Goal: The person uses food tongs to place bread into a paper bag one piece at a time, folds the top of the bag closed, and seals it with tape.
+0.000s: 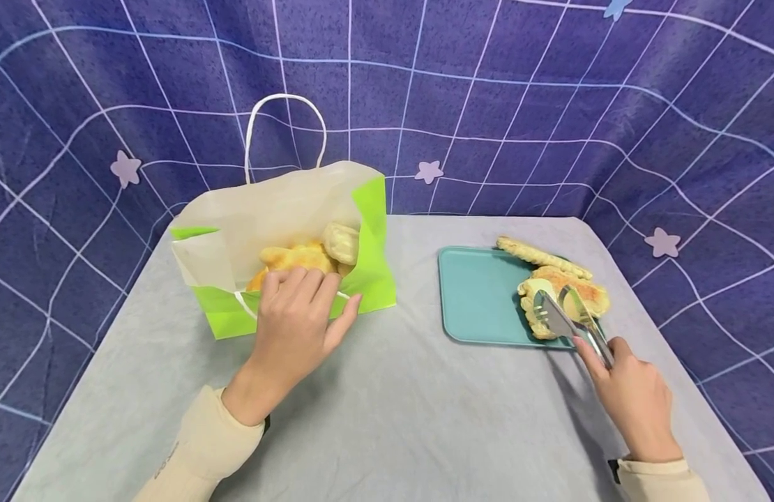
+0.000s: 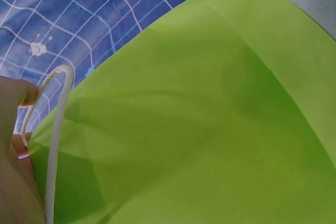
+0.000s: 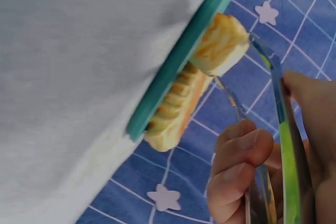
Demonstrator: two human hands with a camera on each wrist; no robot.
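My left hand [image 1: 299,317] grips the front rim of a green paper bag [image 1: 371,279] with white rope handles, fingers curled over the edge. The left wrist view shows the front handle [image 2: 56,129] by the thumb. Inside the bag lie golden bread pieces [image 1: 299,258] and a paler piece [image 1: 341,242]. In my right hand [image 1: 638,397] are metal serving tongs [image 1: 590,328], their arms spread over the bread at the right of a teal tray [image 1: 481,300]. Their tips meet or nearly meet a bread piece [image 3: 223,45] in the right wrist view; whether they grip it I cannot tell.
A long twisted bread [image 1: 540,256] lies across the tray's back edge, and a browned bread [image 1: 590,293] overhangs its right side. The grey tabletop [image 1: 418,404] extends in front. A blue gridded curtain [image 1: 387,97] with stars stands behind and at both sides.
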